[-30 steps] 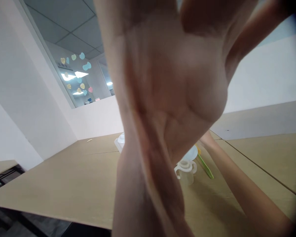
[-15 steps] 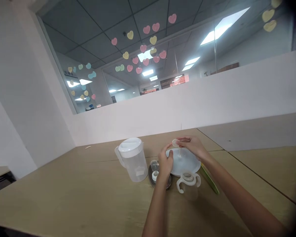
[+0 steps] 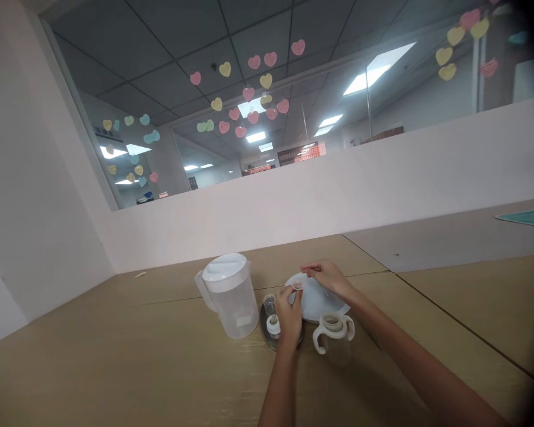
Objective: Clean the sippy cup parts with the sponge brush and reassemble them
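Observation:
My left hand (image 3: 290,311) pinches a small round translucent piece (image 3: 297,286), perhaps a silicone bottle part, between thumb and fingers. Just above and right of it, my right hand (image 3: 327,276) has its fingers pressed together; whatever they hold is too small to make out. Both hands are over the near-left part of a pale, shallow plate (image 3: 318,299). Below stands a clear baby bottle (image 3: 338,350) with an open top and two white handles (image 3: 319,341). Partly behind my left hand is a dark round dish (image 3: 264,332), holding a white collar ring (image 3: 273,324) and a clear cap (image 3: 269,304).
A translucent pitcher (image 3: 235,302) with a white lid stands left of the dish. A teal cloth or mat (image 3: 527,217) lies at the far right of the table (image 3: 137,356). Beyond rises a low white wall (image 3: 231,207) with a window above.
My left hand has taken the round piece, which was up between both hands, and lowered it. My right hand has drawn back slightly. The view has turned right; the green stick is now hidden.

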`<state>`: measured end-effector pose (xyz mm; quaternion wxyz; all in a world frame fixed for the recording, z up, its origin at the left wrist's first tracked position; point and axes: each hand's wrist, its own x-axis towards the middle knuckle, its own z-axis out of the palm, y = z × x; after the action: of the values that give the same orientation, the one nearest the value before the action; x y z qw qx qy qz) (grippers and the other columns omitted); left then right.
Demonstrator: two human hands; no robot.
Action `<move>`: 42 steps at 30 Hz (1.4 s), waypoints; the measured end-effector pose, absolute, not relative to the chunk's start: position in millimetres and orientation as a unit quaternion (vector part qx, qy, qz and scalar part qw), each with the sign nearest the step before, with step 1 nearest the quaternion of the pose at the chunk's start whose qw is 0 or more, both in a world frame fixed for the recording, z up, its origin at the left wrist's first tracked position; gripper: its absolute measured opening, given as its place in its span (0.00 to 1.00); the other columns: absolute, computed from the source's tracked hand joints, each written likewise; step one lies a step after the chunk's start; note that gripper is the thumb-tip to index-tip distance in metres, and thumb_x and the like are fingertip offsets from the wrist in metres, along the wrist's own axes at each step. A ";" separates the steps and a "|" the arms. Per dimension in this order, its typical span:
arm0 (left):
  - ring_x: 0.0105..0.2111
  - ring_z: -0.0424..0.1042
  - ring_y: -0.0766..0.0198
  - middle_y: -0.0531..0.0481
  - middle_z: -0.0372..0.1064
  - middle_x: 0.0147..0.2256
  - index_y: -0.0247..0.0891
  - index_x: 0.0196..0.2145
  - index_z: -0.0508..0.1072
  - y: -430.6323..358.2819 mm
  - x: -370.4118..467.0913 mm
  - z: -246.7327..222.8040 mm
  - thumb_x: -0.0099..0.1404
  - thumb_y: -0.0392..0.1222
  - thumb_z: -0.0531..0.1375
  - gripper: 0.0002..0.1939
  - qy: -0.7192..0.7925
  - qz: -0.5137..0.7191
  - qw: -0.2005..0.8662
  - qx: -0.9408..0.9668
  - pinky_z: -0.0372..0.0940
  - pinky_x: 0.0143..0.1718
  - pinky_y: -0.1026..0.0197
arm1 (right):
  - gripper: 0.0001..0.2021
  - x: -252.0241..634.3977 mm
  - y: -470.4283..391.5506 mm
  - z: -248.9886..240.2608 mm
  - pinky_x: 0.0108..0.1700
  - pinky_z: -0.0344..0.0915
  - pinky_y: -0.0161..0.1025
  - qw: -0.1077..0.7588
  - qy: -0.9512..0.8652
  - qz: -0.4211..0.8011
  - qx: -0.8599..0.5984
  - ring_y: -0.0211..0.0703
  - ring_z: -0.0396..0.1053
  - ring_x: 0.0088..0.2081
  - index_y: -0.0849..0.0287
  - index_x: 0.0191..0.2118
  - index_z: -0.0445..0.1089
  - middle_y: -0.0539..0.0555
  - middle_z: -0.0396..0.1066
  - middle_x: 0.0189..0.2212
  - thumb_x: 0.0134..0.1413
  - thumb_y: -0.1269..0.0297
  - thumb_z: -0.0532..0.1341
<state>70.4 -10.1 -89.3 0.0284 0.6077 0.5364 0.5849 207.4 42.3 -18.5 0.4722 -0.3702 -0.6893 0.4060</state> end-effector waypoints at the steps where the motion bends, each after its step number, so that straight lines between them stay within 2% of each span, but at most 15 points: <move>1: 0.39 0.70 0.58 0.46 0.74 0.36 0.39 0.36 0.76 -10.1 69.8 -91.4 0.60 0.45 0.56 0.11 0.541 0.576 0.013 0.613 0.61 0.44 0.56 | 0.08 209.8 41.2 -15.9 0.38 0.66 0.37 0.483 -0.686 0.399 -0.370 0.44 0.72 0.37 0.59 0.29 0.74 0.55 0.76 0.33 0.41 0.65 0.60; 6: 0.39 0.69 0.57 0.45 0.73 0.36 0.39 0.34 0.76 -11.9 72.2 -100.2 0.60 0.42 0.56 0.09 0.554 0.546 -0.010 0.628 0.61 0.44 0.54 | 0.18 219.2 22.7 0.1 0.31 0.65 0.34 0.507 -0.666 0.431 -0.337 0.39 0.71 0.30 0.58 0.45 0.66 0.52 0.76 0.29 0.44 0.64 0.59; 9: 0.38 0.69 0.57 0.45 0.73 0.35 0.38 0.32 0.76 -14.3 75.2 -104.4 0.60 0.43 0.56 0.10 0.554 0.549 0.002 0.626 0.61 0.43 0.55 | 0.24 220.5 9.4 8.2 0.31 0.65 0.34 0.493 -0.668 0.470 -0.300 0.36 0.68 0.26 0.58 0.49 0.64 0.53 0.76 0.33 0.42 0.65 0.62; 11: 0.37 0.70 0.58 0.45 0.74 0.34 0.38 0.31 0.76 -16.1 76.6 -105.9 0.59 0.44 0.56 0.10 0.549 0.553 0.019 0.626 0.62 0.42 0.56 | 0.22 220.0 5.2 10.7 0.33 0.66 0.35 0.471 -0.675 0.495 -0.280 0.35 0.68 0.26 0.58 0.47 0.68 0.55 0.75 0.36 0.40 0.66 0.63; 14: 0.35 0.70 0.59 0.46 0.74 0.33 0.38 0.31 0.76 -17.5 77.7 -107.0 0.59 0.46 0.56 0.12 0.542 0.555 0.051 0.629 0.63 0.41 0.56 | 0.13 218.4 6.7 9.8 0.32 0.66 0.34 0.441 -0.680 0.515 -0.279 0.37 0.69 0.28 0.60 0.35 0.73 0.55 0.76 0.35 0.37 0.67 0.64; 16: 0.35 0.71 0.58 0.47 0.75 0.33 0.39 0.30 0.77 -17.6 78.3 -107.8 0.59 0.47 0.56 0.12 0.544 0.550 0.064 0.631 0.61 0.46 0.53 | 0.09 217.1 10.5 7.1 0.30 0.65 0.33 0.433 -0.684 0.514 -0.284 0.37 0.69 0.28 0.61 0.29 0.74 0.54 0.76 0.31 0.35 0.67 0.64; 18: 0.38 0.71 0.57 0.47 0.75 0.34 0.41 0.31 0.77 -17.5 78.9 -108.5 0.58 0.48 0.57 0.11 0.547 0.545 0.068 0.632 0.54 0.53 0.48 | 0.07 216.3 14.4 4.0 0.30 0.64 0.32 0.430 -0.688 0.510 -0.285 0.36 0.68 0.27 0.61 0.27 0.73 0.53 0.75 0.29 0.34 0.68 0.64; 21: 0.41 0.71 0.56 0.48 0.75 0.37 0.43 0.32 0.77 -17.8 79.6 -107.5 0.57 0.48 0.58 0.10 0.546 0.547 0.083 0.629 0.46 0.58 0.44 | 0.08 216.1 18.7 0.1 0.30 0.64 0.32 0.415 -0.697 0.511 -0.284 0.35 0.68 0.27 0.61 0.27 0.74 0.53 0.75 0.30 0.34 0.68 0.64; 27: 0.38 0.72 0.58 0.49 0.76 0.36 0.42 0.32 0.77 -19.2 78.9 -100.7 0.57 0.47 0.57 0.11 0.535 0.557 0.138 0.620 0.43 0.60 0.45 | 0.06 216.9 18.8 -0.8 0.30 0.64 0.32 0.385 -0.702 0.537 -0.265 0.37 0.69 0.29 0.62 0.25 0.73 0.52 0.74 0.25 0.33 0.69 0.63; 29: 0.38 0.72 0.58 0.50 0.76 0.35 0.42 0.32 0.77 -19.8 78.8 -99.6 0.57 0.47 0.57 0.11 0.534 0.558 0.138 0.619 0.44 0.59 0.45 | 0.06 216.9 17.1 -0.1 0.30 0.64 0.32 0.379 -0.704 0.546 -0.248 0.36 0.68 0.28 0.62 0.24 0.73 0.52 0.73 0.25 0.33 0.69 0.63; 32: 0.38 0.71 0.58 0.50 0.76 0.35 0.42 0.32 0.77 -20.3 79.0 -99.4 0.57 0.47 0.57 0.11 0.534 0.563 0.136 0.616 0.50 0.57 0.46 | 0.05 216.4 15.8 -0.7 0.30 0.64 0.32 0.363 -0.718 0.546 -0.233 0.35 0.67 0.27 0.62 0.23 0.72 0.51 0.73 0.24 0.33 0.69 0.63; 35: 0.39 0.71 0.57 0.49 0.76 0.36 0.42 0.33 0.78 -19.5 78.3 -100.1 0.57 0.47 0.57 0.12 0.532 0.570 0.141 0.611 0.54 0.55 0.47 | 0.05 215.5 17.9 -2.8 0.30 0.64 0.32 0.365 -0.741 0.512 -0.236 0.36 0.68 0.27 0.62 0.23 0.73 0.51 0.74 0.25 0.33 0.68 0.62; 42: 0.38 0.72 0.58 0.48 0.75 0.36 0.40 0.32 0.78 -13.5 73.5 -105.3 0.56 0.47 0.58 0.11 0.522 0.579 0.153 0.608 0.44 0.60 0.45 | 0.07 220.3 29.3 -3.6 0.34 0.65 0.33 0.404 -0.769 0.399 -0.293 0.41 0.71 0.30 0.62 0.24 0.74 0.53 0.75 0.24 0.36 0.66 0.61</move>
<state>73.5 -13.5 -105.3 0.1526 0.6081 0.5216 0.5787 220.3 29.3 -3.6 0.4037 -0.2929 -0.7694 0.3989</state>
